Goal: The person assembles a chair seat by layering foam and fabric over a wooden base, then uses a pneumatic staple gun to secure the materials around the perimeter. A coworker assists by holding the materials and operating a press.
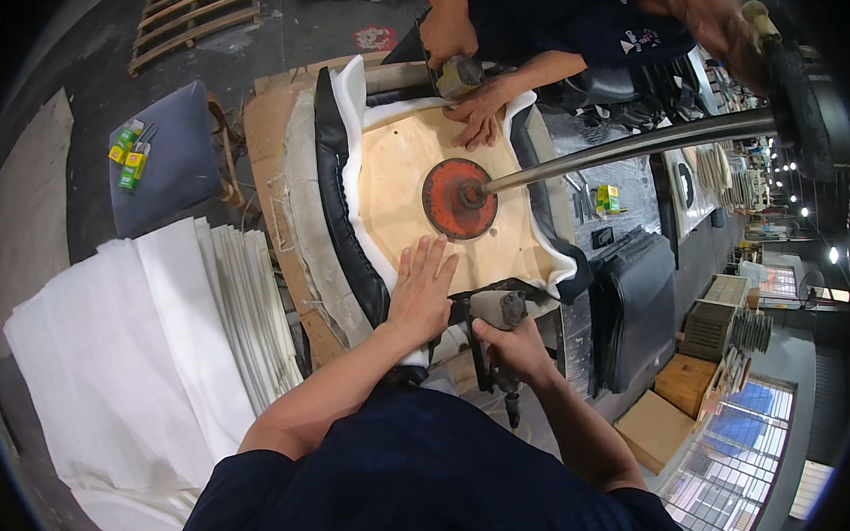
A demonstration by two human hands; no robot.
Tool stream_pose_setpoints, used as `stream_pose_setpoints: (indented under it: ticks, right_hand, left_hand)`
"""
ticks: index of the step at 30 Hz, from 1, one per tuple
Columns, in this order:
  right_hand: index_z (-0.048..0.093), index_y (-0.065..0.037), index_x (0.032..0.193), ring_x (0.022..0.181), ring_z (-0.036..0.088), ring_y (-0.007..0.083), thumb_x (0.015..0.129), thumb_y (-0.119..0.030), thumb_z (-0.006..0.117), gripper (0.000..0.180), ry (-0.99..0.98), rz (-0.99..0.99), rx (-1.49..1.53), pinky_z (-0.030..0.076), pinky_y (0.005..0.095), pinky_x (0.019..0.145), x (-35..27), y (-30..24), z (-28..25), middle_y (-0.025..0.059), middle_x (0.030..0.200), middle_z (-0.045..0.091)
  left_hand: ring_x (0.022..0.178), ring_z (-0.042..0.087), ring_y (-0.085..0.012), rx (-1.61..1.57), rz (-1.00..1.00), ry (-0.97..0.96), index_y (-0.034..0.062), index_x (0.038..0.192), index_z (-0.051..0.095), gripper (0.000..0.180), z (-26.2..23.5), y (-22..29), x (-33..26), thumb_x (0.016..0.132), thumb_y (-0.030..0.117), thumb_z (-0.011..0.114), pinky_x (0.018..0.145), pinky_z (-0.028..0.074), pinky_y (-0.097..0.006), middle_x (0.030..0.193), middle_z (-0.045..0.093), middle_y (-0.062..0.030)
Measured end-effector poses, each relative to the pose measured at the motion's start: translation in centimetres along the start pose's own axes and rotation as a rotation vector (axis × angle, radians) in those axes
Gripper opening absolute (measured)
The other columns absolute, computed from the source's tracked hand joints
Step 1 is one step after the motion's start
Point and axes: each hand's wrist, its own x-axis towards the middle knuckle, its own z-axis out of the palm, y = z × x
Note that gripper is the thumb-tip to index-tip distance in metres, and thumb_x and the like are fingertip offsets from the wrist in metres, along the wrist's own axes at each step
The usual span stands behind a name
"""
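A plywood panel [393, 166] lies face up, edged by white foam [352, 188] and a black cover [335, 208]. A round red press disc [440, 183] bears on its middle, at the end of a metal rod [630, 147]. My left hand [421, 299] rests with fingers stretched out on the near edge of the plywood. Just to its right, my right hand [518, 349] is wrapped round the handle of an air staple gun [497, 310], whose nose is at the near black edge. The exact contact of the nose is hidden.
Opposite, a co-worker holds another staple gun [458, 76] and presses a hand [484, 111] on the panel. White sheets [130, 319] are stacked at left, near a blue-grey stool [175, 173] with small boxes. Black covers [634, 303] hang at right, beside cardboard boxes [656, 424].
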Motion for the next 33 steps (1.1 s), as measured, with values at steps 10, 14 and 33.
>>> stream_pose_setpoints:
  ticks: [10, 14, 33]
  right_hand:
    - [0.076, 0.001, 0.113, 0.086, 0.076, 0.0209, 0.096, -0.037, 0.085, 0.042, 0.090, -0.016, -0.190, 0.060, 0.0388, 0.079, -0.5, 2.2, -0.1, 0.0106, 0.092, 0.077]
    - [0.059, -0.002, 0.151, 0.128, 0.068, 0.0209, 0.095, -0.032, 0.089, 0.071, 0.194, -0.361, -0.066, 0.052, 0.0356, 0.110, -5.5, 6.7, 0.6, 0.0153, 0.138, 0.072]
    - [0.077, -0.003, 0.128, 0.106, 0.077, 0.0243, 0.085, -0.035, 0.095, 0.056, 0.717, 0.044, 0.247, 0.058, 0.0379, 0.094, -8.8, 28.8, -4.1, 0.0122, 0.115, 0.082]
  left_hand:
    - [0.165, 0.023, -0.0459, -0.135, -0.014, -0.090, 0.0037, 0.159, 0.049, 0.073, -1.6, -0.3, 0.2, 0.091, 0.011, 0.073, 0.135, 0.018, -0.057, 0.174, 0.033, -0.0248]
    - [0.156, 0.047, -0.0369, -0.844, -0.236, -0.276, 0.0025, 0.155, 0.055, 0.058, -6.8, 2.1, 0.7, 0.098, 0.011, 0.065, 0.129, 0.034, -0.045, 0.161, 0.056, -0.0228]
    - [0.161, 0.028, -0.0531, -0.069, 0.214, -0.324, 0.0019, 0.159, 0.048, 0.072, 4.1, 6.6, -4.0, 0.097, 0.025, 0.077, 0.133, 0.025, -0.059, 0.172, 0.031, -0.0332]
